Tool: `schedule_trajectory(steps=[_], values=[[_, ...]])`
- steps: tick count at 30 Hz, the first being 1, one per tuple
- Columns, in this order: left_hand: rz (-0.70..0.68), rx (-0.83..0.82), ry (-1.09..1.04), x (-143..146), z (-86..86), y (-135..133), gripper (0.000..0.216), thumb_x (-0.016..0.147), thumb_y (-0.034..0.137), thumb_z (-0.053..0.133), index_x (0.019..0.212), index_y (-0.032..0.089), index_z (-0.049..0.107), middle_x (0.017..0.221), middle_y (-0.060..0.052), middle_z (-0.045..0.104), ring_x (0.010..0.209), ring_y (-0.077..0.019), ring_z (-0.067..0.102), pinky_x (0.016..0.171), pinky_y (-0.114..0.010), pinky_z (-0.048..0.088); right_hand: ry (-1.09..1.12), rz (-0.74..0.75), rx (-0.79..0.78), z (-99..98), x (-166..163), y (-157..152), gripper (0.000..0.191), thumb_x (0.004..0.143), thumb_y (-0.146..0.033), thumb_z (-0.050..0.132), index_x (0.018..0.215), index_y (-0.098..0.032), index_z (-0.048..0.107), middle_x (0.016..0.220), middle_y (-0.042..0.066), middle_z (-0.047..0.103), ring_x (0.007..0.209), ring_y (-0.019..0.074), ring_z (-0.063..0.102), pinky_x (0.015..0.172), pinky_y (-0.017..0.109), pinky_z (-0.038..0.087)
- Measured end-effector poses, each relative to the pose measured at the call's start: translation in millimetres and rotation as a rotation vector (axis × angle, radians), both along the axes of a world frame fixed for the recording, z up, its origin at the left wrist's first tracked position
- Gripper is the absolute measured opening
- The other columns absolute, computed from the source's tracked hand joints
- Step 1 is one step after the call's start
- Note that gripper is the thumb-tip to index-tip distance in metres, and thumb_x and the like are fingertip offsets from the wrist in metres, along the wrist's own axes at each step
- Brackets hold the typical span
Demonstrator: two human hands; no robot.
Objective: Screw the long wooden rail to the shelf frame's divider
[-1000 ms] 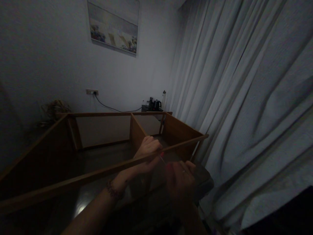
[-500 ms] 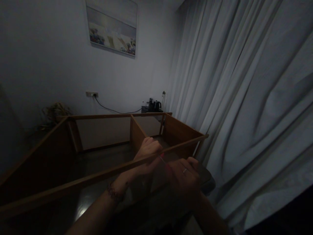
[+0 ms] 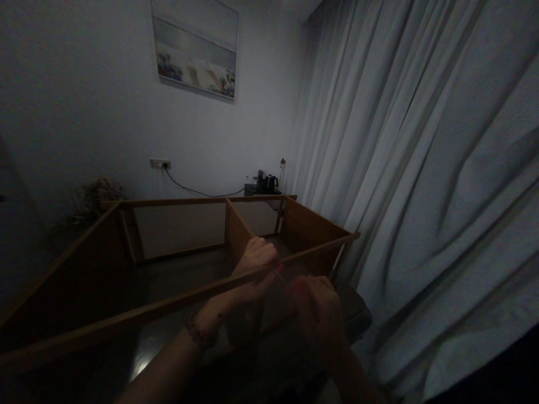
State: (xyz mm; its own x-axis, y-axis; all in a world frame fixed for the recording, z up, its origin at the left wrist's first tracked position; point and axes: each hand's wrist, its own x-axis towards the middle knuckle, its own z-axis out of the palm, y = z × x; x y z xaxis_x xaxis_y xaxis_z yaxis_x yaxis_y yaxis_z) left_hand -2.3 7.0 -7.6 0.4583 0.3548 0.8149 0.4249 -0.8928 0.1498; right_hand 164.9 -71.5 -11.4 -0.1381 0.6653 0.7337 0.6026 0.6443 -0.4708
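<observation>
In a dim room a brown wooden cabinet frame (image 3: 177, 203) lies on its back in front of me, open side up, with a divider panel (image 3: 236, 227) inside. My left hand (image 3: 255, 264) wraps over the frame's near edge board (image 3: 126, 320), where a thin pale rod sticks out by my fingertips. My right hand (image 3: 318, 308), with a ring on it, is closed and blurred just to the right of that spot, on the near side of the board. Whether it holds a small tool is too dark to tell.
Grey curtains (image 3: 421, 168) hang along the right side, close to the frame's right end. A painting (image 3: 196, 47) hangs on the far wall above a socket with a cable (image 3: 160, 164). A kettle set (image 3: 266, 182) stands on a low table in the corner.
My right hand has shifted a little and turned at the near edge board, and it is blurred now. My left hand has stayed on the board.
</observation>
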Motion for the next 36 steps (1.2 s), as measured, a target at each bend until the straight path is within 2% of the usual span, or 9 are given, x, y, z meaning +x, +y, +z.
schedule_trajectory(steps=[4,7,11,17,20,25,27,31,36], values=[[-0.022,-0.024,-0.002,0,3.7,-4,0.02,0.093,0.029,0.036,0.075,0.021,0.04,0.07,-0.002,0.048,0.074,-0.0197,0.043,0.074,-0.04,0.035,0.382,0.342,-0.649,-6.1,-10,1,0.066,0.094,-0.067,0.025,0.058,-0.02,0.055,0.047,-0.002,0.051,0.042,0.0118,0.048,0.045,0.024,0.035],[-0.02,-0.042,0.001,-1,4.0,-4,0.02,0.093,0.029,0.036,0.075,0.021,0.041,0.071,-0.002,0.049,0.074,-0.0196,0.044,0.075,-0.04,0.036,0.457,0.495,-0.786,-6.7,-14,3,0.065,0.088,-0.073,0.032,0.054,-0.021,0.05,0.043,-0.005,0.041,0.035,0.0087,0.037,0.04,0.023,0.029],[-0.01,-0.029,0.006,-1,0.9,-1,0.02,0.092,0.031,0.037,0.075,0.021,0.04,0.071,-0.002,0.048,0.074,-0.0199,0.043,0.074,-0.039,0.035,0.231,0.344,-0.576,-2.7,-13,1,0.06,0.095,-0.061,0.035,0.051,-0.021,0.046,0.042,-0.005,0.042,0.039,0.0093,0.039,0.044,0.023,0.03],[-0.008,-0.019,0.007,-1,4.7,-4,0.018,0.091,0.028,0.04,0.074,0.021,0.042,0.07,-0.002,0.049,0.074,-0.02,0.044,0.073,-0.039,0.035,-0.308,-0.25,0.245,0.1,-8,-6,0.046,0.103,-0.035,0.036,0.066,-0.019,0.059,0.056,0.001,0.059,0.057,0.015,0.052,0.068,0.033,0.033],[0.002,-0.026,0.019,-1,6.7,-6,0.019,0.091,0.028,0.04,0.073,0.021,0.042,0.07,-0.002,0.05,0.074,-0.0201,0.044,0.073,-0.039,0.036,-0.249,-0.152,0.149,-5.4,-6,-6,0.047,0.103,-0.039,0.032,0.072,-0.019,0.06,0.061,0.002,0.062,0.06,0.0154,0.054,0.069,0.032,0.035],[0.009,-0.028,0.017,-1,5.2,-5,0.02,0.091,0.028,0.039,0.073,0.021,0.04,0.07,-0.002,0.049,0.075,-0.0204,0.043,0.074,-0.039,0.035,0.29,0.296,-0.638,-17.5,-7,-1,0.065,0.095,-0.068,0.024,0.061,-0.02,0.054,0.049,-0.002,0.051,0.043,0.0116,0.047,0.046,0.025,0.033],[0.007,-0.022,0.019,-1,4.7,-5,0.02,0.091,0.028,0.039,0.072,0.021,0.04,0.07,-0.002,0.048,0.074,-0.0201,0.043,0.073,-0.039,0.035,0.426,0.418,-0.796,-19.0,-7,2,0.067,0.087,-0.077,0.03,0.052,-0.022,0.046,0.043,-0.005,0.039,0.036,0.0089,0.034,0.04,0.024,0.025],[0.007,-0.026,0.024,-1,5.4,-5,0.02,0.091,0.029,0.039,0.073,0.021,0.041,0.069,-0.002,0.048,0.075,-0.0207,0.043,0.074,-0.039,0.035,0.435,0.372,-0.74,-13.5,-4,2,0.062,0.081,-0.079,0.042,0.054,-0.023,0.039,0.044,-0.008,0.033,0.039,0.0081,0.027,0.041,0.024,0.021],[0.02,-0.036,0.039,-1,6.5,-6,0.022,0.093,0.03,0.037,0.073,0.021,0.04,0.07,-0.002,0.049,0.075,-0.0207,0.043,0.074,-0.039,0.035,0.011,-0.057,-0.149,-4.2,-5,-10,0.036,0.098,-0.042,0.043,0.074,-0.02,0.057,0.065,-0.001,0.06,0.061,0.015,0.053,0.067,0.03,0.035]])
